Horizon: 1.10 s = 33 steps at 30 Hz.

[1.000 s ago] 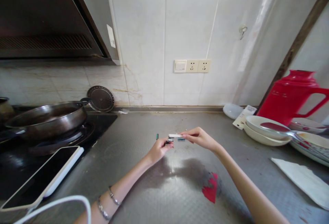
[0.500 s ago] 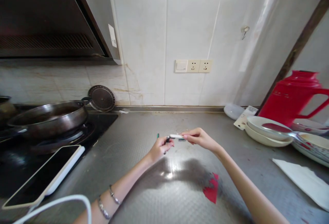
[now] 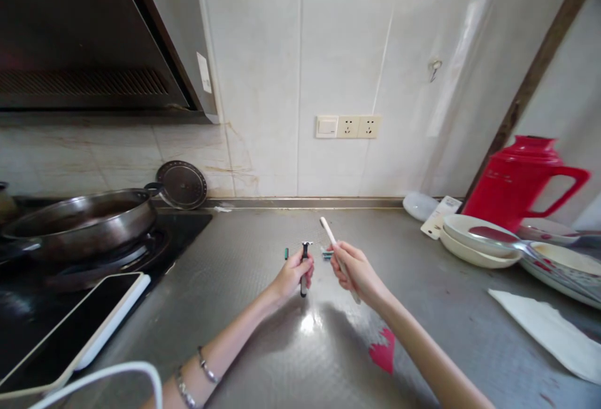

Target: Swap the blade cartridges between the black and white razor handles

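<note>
My left hand is closed around a short black razor handle, held upright with its silver top end above the fingers. A white toothbrush slants through the grip of my right hand, its head up and to the left, its lower end showing below the palm. The two items are apart. On the metal counter behind my hands lie a small green and black piece, left of my left hand, and another green piece, partly hidden beside my right fingers.
A phone with a white cable lies front left, near a pan on the stove. At right are stacked bowls, a red jug and a white paper. A red scrap lies near my right forearm.
My right hand has drawn back from my left hand, and the white toothbrush has swung from level to a steep slant. The razor handle now stands more upright. The whole view has shifted slightly.
</note>
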Available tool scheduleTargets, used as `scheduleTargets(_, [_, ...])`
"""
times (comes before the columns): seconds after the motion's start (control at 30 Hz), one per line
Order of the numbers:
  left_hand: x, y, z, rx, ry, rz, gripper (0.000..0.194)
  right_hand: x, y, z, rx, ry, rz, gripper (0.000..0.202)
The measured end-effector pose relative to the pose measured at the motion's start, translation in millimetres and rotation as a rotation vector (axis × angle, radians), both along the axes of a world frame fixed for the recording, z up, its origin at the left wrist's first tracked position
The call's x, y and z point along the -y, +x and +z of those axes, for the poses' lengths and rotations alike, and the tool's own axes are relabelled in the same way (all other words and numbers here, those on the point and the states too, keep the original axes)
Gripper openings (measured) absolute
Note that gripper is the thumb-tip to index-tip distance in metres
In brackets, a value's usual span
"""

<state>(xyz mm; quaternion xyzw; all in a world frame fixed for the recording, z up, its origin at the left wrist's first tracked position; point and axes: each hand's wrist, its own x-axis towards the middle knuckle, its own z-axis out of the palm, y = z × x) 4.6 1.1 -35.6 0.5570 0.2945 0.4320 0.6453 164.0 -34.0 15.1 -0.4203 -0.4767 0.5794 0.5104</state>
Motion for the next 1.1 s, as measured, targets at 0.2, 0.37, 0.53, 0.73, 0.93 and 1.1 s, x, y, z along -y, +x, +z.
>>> scheduleTargets(0.2, [6.6, 6.8, -4.7, -0.018, 0.030, -0.053, 0.039, 33.9, -31.9, -5.5, -0.162, -0.102, 0.124, 0.039])
scheduleTargets(0.37, [7.1, 7.0, -4.5, -0.017, 0.081, -0.023, 0.033, 60.6, -53.2, -23.9, -0.244, -0.185, 0.074, 0.043])
scheduleTargets(0.53, [7.1, 5.4, 0.6, -0.062, 0.117, 0.020, 0.022, 68.7, -63.8, -12.7, -0.332, -0.161, 0.074, 0.046])
scheduleTargets(0.73, [7.7, 4.9, -0.2, -0.044, 0.171, 0.047, 0.023, 66.3, -69.6, -13.7, -0.392, -0.186, 0.067, 0.048])
scheduleTargets(0.93, [5.7, 3.7, 2.6, -0.044, 0.121, 0.017, 0.023, 77.2, -71.2, -8.8, -0.430, -0.155, 0.076, 0.044])
scheduleTargets(1.1, [10.1, 5.5, 9.1, 0.001, 0.117, 0.045, 0.028, 71.9, -74.9, -11.7, -0.411, -0.177, 0.056, 0.047])
